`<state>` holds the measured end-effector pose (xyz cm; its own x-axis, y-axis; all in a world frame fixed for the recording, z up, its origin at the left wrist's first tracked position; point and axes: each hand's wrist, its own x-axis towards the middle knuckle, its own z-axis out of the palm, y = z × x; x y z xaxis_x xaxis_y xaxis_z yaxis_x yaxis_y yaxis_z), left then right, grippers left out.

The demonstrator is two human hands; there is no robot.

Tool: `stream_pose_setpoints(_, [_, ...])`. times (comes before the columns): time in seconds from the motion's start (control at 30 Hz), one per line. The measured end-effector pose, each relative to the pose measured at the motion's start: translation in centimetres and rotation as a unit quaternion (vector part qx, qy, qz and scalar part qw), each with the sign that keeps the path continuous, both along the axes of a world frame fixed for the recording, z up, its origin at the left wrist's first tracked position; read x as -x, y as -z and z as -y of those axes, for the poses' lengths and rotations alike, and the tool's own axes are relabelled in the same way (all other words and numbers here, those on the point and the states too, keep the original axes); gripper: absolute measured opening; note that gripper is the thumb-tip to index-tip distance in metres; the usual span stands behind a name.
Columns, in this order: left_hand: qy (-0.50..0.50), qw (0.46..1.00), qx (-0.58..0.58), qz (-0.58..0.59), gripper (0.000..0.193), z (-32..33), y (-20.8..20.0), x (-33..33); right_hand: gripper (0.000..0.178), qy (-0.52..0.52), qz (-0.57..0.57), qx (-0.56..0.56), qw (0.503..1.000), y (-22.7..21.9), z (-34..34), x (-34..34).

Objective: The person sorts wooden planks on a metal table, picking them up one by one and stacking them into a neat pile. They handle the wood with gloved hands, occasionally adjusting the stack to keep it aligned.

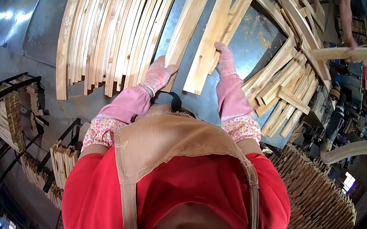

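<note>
My left hand [157, 75], in a pink glove, is closed on the near end of a pair of wooden slats [189, 18] that lie side by side, thumb at their edge. My right hand [225, 58], gloved the same way, grips the right edge of two more wooden slats [207, 49], which overlap at a slight angle. Its thumb rests on top; the fingers beneath are mostly hidden. A strip of the metal table [188, 65] shows between the two pairs.
Many slats stand in a row [108, 36] at the left of the table. Loose slats [281, 83] lie heaped at the right. Stacked wood [5, 117] stands on racks at far left, more [313, 185] at lower right. Another person's arm [347, 19] holds a board [347, 52] at far right.
</note>
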<state>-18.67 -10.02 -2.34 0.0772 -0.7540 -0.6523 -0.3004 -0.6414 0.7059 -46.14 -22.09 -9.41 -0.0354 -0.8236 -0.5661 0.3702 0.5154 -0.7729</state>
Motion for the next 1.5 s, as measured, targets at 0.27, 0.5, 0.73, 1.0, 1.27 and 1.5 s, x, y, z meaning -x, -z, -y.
stream_pose_setpoints(0.27, [0.17,0.98,0.016,0.102,0.093,0.3,-7.3,1.2,0.058,-0.101,-0.298,0.037,0.948,-5.6,-2.9,-9.4])
stream_pose_setpoints(0.5, [0.063,0.995,0.051,0.061,0.083,-0.9,-2.6,0.9,0.065,-0.168,-0.3,0.022,0.939,-2.1,-3.2,-6.6])
stream_pose_setpoints(0.73, [-0.068,0.984,0.069,-0.149,0.081,0.9,-5.2,-3.4,0.079,-0.485,-0.462,-0.013,0.742,-8.4,-1.4,-12.0])
stream_pose_setpoints(1.0, [-0.058,0.982,0.163,0.071,0.082,21.4,-9.3,-18.9,0.107,-0.555,-0.366,0.094,0.741,-7.0,-1.9,-18.0])
stream_pose_setpoints(1.27, [0.088,0.886,0.172,0.421,0.055,49.6,-8.2,-26.3,0.089,-0.501,-0.352,0.184,0.769,-4.5,-1.8,-16.6])
stream_pose_setpoints(1.5, [-0.013,0.844,0.192,0.501,0.04,65.5,-0.2,-28.8,0.07,-0.553,-0.141,-0.057,0.819,-5.5,2.9,-15.2])
